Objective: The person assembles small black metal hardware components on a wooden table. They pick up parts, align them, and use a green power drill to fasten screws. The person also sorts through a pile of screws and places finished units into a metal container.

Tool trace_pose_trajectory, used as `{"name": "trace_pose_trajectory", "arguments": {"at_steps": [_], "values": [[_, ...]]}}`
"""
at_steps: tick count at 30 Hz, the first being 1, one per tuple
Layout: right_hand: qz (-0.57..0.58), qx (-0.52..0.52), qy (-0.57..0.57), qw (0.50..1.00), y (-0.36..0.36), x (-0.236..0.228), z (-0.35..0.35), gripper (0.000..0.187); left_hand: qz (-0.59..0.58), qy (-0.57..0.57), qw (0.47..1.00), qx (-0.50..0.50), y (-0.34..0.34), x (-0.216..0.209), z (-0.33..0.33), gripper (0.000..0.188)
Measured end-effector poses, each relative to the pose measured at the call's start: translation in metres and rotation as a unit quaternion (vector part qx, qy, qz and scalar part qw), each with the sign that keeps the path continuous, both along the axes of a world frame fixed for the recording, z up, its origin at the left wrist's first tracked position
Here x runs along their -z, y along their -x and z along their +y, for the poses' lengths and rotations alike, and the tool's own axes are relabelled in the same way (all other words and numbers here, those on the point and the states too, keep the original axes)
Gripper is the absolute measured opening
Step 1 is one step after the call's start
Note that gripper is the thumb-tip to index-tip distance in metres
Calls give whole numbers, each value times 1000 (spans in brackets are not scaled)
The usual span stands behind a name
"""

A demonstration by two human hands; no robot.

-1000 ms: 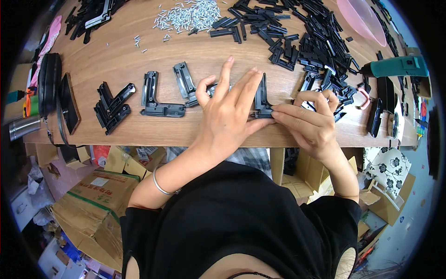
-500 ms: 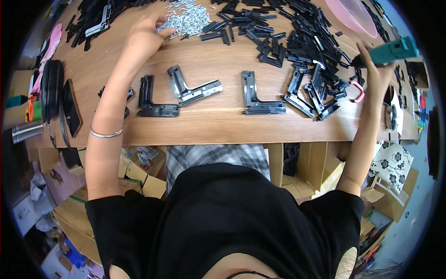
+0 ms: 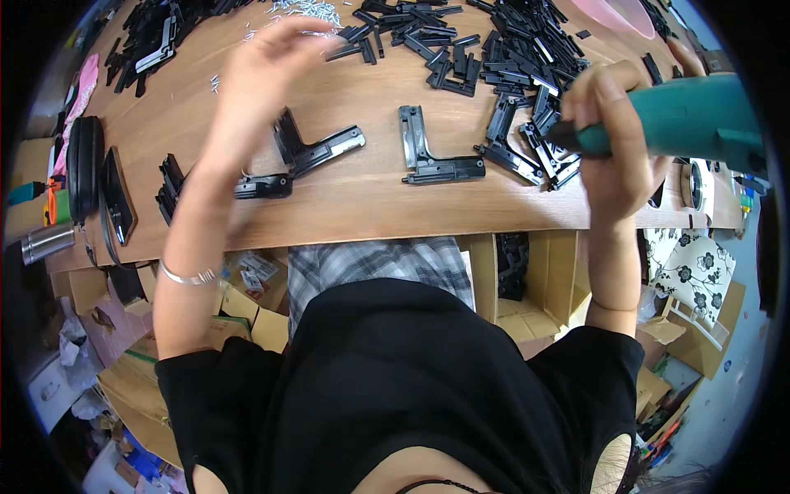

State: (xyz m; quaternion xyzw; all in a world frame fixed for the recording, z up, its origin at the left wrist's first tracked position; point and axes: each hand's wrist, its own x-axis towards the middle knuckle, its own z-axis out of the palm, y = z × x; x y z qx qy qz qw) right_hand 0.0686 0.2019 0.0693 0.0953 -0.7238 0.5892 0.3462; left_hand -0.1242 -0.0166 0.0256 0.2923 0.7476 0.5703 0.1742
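Observation:
My right hand (image 3: 615, 152) is wrapped round a teal electric screwdriver (image 3: 695, 115), its dark nose pointing left above some pistol-shaped black plastic shells (image 3: 514, 156). My left hand (image 3: 267, 78) hangs over the table, just nearer than a heap of small silvery screws (image 3: 309, 10). Its fingers point right and are smeared by motion, so whether they pinch anything is unclear. Below that hand lies one pistol-shaped shell half (image 3: 329, 152); another (image 3: 267, 187) is partly hidden by my forearm. A third shell half (image 3: 444, 170) lies by itself at the middle of the table.
Black plastic parts (image 3: 527, 58) are heaped at the far right, beside a pink basin (image 3: 621, 15). More black parts (image 3: 136, 53) lie far left. A black case (image 3: 85, 156) and a phone (image 3: 119, 198) rest at the left edge. Cardboard boxes (image 3: 535, 280) stand below the table.
My left hand has left the screw heap and come nearer to me. My right hand has brought the screwdriver leftward from the far right, over the shells. The view has shifted slightly.

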Motion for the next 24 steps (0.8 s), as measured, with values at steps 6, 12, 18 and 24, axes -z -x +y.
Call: {"name": "trace_pose_trajectory", "arguments": {"at_steps": [6, 12, 18, 24], "values": [[-40, -43, 178, 982, 15, -12, -67, 9, 369, 1, 928, 57, -100, 2, 13, 18], [-72, -62, 95, 991, 10, -7, -66, 11, 377, -59, 924, 18, -108, 18, 14, 20], [-97, -118, 133, 979, 7, -9, -64, 10, 364, -89, 927, 29, -106, 25, 15, 21], [-19, -96, -206, 974, 2, 7, -54, 58, 369, -44, 927, 51, -109, 32, 8, 41]]}}
